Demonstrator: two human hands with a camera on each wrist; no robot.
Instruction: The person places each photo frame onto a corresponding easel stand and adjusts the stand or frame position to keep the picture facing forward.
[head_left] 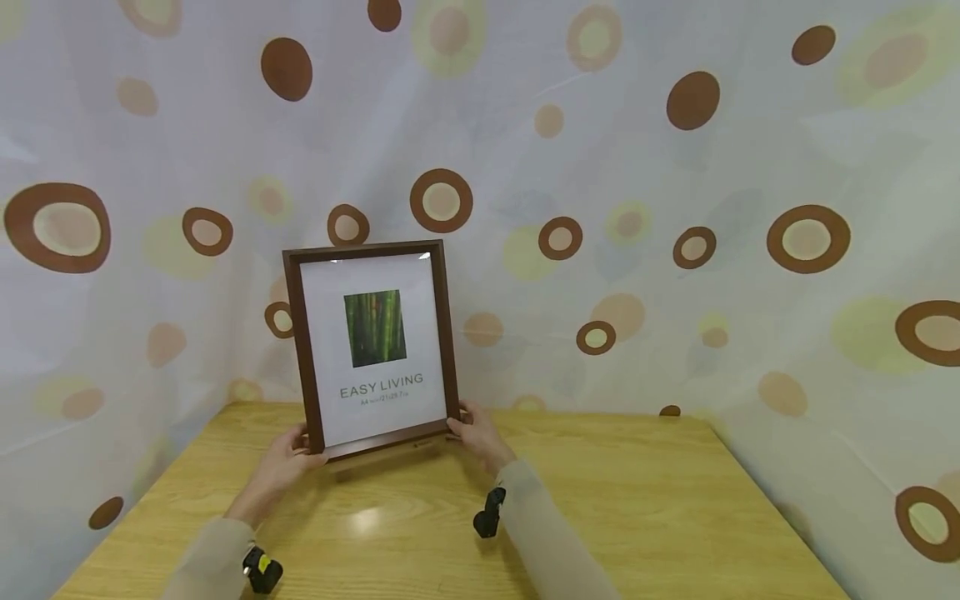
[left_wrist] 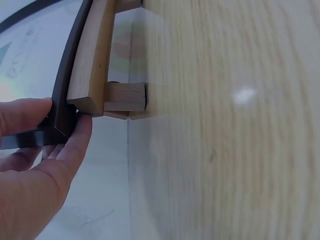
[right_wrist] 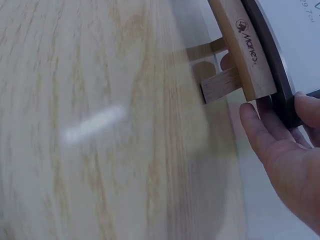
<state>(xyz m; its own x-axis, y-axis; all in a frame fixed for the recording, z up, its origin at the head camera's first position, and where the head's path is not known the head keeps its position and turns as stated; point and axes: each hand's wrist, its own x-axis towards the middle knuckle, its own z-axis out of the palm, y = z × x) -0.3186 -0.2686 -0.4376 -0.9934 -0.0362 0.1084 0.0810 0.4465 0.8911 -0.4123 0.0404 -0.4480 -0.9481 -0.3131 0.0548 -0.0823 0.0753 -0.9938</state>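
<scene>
A dark brown picture frame (head_left: pixel 446 333) stands upright, tilted slightly in the head view, facing me. Behind its glass is a white sheet with a green bamboo picture (head_left: pixel 375 328) and "EASY LIVING" lettering. My left hand (head_left: pixel 281 462) grips the lower left corner, thumb in front and fingers behind and beneath. At the lower right corner my right hand (head_left: pixel 480 437) pinches the frame the same way. Directly under the frame's bottom edge runs a light wooden ledge (right_wrist: pixel 245 55) marked "Maries", on a wooden stand with short feet (left_wrist: pixel 125 95). The frame hides most of this stand.
The light wood-grain table (head_left: pixel 615 500) extends to both sides and toward me. Behind it hangs a pale curtain (head_left: pixel 510 150) with brown and yellow circles. Small black cameras (head_left: pixel 490 512) are strapped at both wrists, over light sleeves (head_left: pixel 551 533).
</scene>
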